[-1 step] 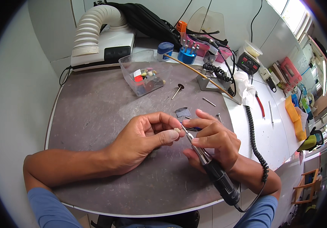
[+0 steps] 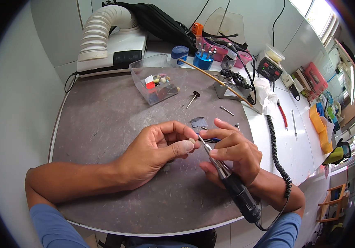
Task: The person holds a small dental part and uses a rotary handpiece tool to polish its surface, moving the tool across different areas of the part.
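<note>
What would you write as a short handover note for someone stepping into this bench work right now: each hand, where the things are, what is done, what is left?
Left hand: pinches a small pale piece between thumb and fingertips, wrist resting on the grey mat.
Right hand: holds the rotary handpiece like a pen, its tip at the small pale piece; the coiled cord trails off to the right.
Nearby: clear box of bits, a loose disc bit and a grey square on the mat.
Done: piece and tool brought together.
Left: how far the piece is worked is too small to tell; check it first.
</note>
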`<action>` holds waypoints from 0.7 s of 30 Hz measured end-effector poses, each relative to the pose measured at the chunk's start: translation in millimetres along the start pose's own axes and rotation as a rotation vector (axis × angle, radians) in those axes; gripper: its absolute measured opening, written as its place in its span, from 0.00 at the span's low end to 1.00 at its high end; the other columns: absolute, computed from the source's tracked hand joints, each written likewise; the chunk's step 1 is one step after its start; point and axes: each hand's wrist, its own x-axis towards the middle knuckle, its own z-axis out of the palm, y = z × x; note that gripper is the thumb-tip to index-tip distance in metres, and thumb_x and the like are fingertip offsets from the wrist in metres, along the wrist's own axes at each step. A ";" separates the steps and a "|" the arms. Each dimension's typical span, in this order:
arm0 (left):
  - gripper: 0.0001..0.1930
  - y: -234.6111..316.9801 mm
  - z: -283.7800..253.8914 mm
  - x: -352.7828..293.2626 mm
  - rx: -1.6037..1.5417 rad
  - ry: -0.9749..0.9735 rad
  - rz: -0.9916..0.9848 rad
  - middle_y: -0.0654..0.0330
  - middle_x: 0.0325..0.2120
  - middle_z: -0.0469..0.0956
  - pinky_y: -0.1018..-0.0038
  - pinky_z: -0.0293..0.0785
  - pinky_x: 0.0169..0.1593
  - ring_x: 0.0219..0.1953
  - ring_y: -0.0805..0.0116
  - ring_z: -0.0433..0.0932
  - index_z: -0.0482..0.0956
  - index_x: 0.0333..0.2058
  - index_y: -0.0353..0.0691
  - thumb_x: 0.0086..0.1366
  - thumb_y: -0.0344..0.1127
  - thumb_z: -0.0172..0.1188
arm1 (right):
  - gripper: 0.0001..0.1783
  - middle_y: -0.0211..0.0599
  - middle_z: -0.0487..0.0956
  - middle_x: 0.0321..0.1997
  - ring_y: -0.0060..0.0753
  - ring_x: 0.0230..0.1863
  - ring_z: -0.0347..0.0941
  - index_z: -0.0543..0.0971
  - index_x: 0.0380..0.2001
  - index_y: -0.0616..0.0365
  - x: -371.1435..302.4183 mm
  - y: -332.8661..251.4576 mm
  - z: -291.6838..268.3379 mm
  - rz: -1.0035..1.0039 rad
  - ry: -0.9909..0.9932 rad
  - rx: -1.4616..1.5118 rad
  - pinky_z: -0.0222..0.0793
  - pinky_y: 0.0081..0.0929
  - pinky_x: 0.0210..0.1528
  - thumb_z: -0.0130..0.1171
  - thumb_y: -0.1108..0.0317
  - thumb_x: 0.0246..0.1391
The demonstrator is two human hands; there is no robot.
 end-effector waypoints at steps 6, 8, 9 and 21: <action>0.11 1.2 0.3 -3.6 0.023 0.036 0.015 0.62 0.37 0.76 0.80 0.71 0.46 0.41 0.78 0.74 0.74 0.44 0.35 0.65 0.31 0.58 | 0.15 0.40 0.78 0.29 0.36 0.37 0.81 0.75 0.33 0.62 -4.4 6.5 3.2 0.111 0.130 0.061 0.75 0.39 0.48 0.70 0.74 0.43; 0.12 0.2 0.5 -2.4 0.028 0.030 0.006 0.62 0.37 0.76 0.80 0.71 0.47 0.41 0.78 0.74 0.75 0.46 0.34 0.65 0.32 0.58 | 0.15 0.38 0.78 0.31 0.29 0.34 0.79 0.74 0.36 0.61 -9.7 2.4 -1.9 0.526 0.112 0.278 0.76 0.29 0.41 0.69 0.73 0.47; 0.12 -0.3 1.1 -1.8 0.025 0.028 0.007 0.62 0.37 0.76 0.80 0.71 0.47 0.41 0.78 0.74 0.75 0.46 0.34 0.65 0.32 0.58 | 0.12 0.36 0.77 0.32 0.24 0.32 0.78 0.74 0.39 0.61 -9.6 4.8 -3.6 0.505 0.076 0.255 0.74 0.20 0.34 0.64 0.70 0.53; 0.09 -1.3 1.5 -4.4 0.164 0.094 0.079 0.61 0.36 0.77 0.82 0.71 0.44 0.39 0.78 0.75 0.77 0.42 0.33 0.65 0.30 0.59 | 0.09 0.39 0.80 0.33 0.28 0.36 0.80 0.74 0.39 0.64 4.6 -2.1 -0.7 0.830 0.038 0.618 0.77 0.21 0.34 0.60 0.73 0.56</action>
